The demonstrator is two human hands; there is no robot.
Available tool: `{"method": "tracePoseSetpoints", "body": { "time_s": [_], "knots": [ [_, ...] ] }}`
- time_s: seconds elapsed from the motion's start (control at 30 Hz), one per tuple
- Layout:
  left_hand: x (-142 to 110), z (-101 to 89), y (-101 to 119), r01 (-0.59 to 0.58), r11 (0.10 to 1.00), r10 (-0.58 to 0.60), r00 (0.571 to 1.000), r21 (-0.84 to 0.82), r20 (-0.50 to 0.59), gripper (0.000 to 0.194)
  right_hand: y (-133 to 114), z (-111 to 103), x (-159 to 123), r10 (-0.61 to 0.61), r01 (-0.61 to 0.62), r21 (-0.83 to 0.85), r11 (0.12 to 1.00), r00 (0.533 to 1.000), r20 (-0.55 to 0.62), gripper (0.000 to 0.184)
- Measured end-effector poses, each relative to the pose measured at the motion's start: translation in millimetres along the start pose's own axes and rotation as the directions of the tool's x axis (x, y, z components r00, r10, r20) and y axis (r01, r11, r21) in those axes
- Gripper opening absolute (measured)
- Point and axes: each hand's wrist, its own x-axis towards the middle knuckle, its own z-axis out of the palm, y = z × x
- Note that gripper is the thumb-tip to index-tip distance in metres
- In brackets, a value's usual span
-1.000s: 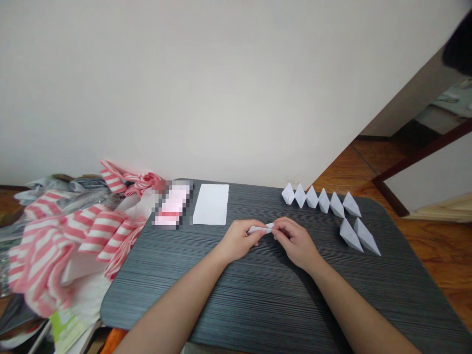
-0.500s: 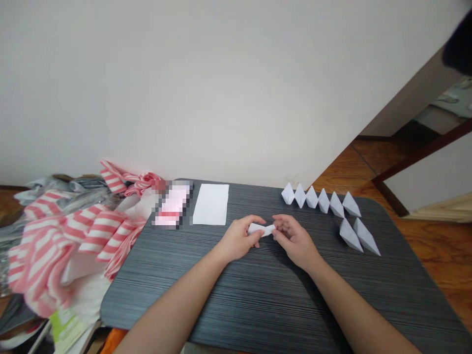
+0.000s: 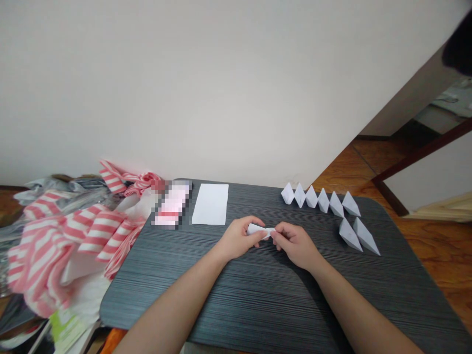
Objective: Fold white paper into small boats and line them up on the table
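A piece (image 3: 255, 229), seemingly part-folded, is pinched by left hand (image 3: 240, 239) and right hand (image 3: 295, 244); rightward, eight shapes (image 3: 336, 204) look finished; beyond the left, paper (image 3: 210, 204) is left unfolded

no readable text, labels, brands, numbers or signs

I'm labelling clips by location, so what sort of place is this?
Probably a room in a home: a dark, streaked, round-cornered table has heaped red-and-white striped fabric to its left and brown wood-look flooring to its right.
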Motion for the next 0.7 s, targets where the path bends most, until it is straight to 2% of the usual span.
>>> {"method": "tracePoseSetpoints", "body": {
  "time_s": [0.3, 0.47, 0.57, 0.7],
  "knots": [
    [-0.3, -2.0, 3.1, -0.025, 0.998, 0.028, 0.998, -0.056, 0.050, 0.026, 1.9, 3.2, 1.4, -0.024, 0.023, 0.011, 1.000, 1.000, 0.013, 0.022],
    [0.1, -2.0, 1.8, 0.007, 0.995, -0.002, 0.999, -0.100, 0.050, 0.026, 3.3, 4.7, 1.4, -0.022, 0.023, 0.139, 0.990, 1.000, -0.010, 0.015],
    [0.4, -2.4, 0.3, 0.014, 0.993, -0.008, 0.998, -0.117, 0.056, 0.027, -0.2, 3.4, 1.2, -0.068, 0.068, 0.174, 0.982, 0.998, -0.008, 0.015],
    [0.6, -3.1, -0.5, 0.027, 0.985, -0.015, 0.997, -0.172, 0.070, 0.027, -3.1, 0.6, 1.9, -0.169, 0.170, 0.135, 0.976, 0.985, -0.022, 0.017]
  ]
}}
